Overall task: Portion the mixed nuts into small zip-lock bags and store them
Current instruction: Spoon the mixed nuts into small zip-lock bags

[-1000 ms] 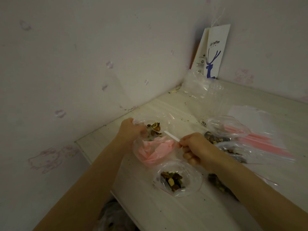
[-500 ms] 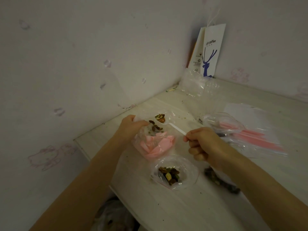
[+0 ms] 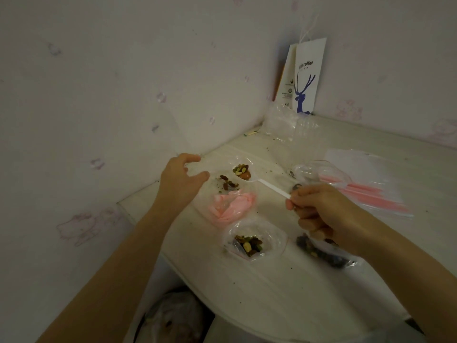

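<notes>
**A corner of a room at home**

I sit at a pale table (image 3: 272,293) set in a corner. The wallpaper (image 3: 81,226) has faint pink cartoon figures, as in a bedroom. A paper coffee bag (image 3: 308,78) with a blue deer leans there. Zip-lock bags (image 3: 366,174), mixed nuts (image 3: 248,245) and crumbs litter the top, and my right hand (image 3: 321,211) holds a throwaway plastic spoon (image 3: 269,185).

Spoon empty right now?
No, the white spoon in the right hand carries a heap of mixed nuts in its bowl.
</notes>
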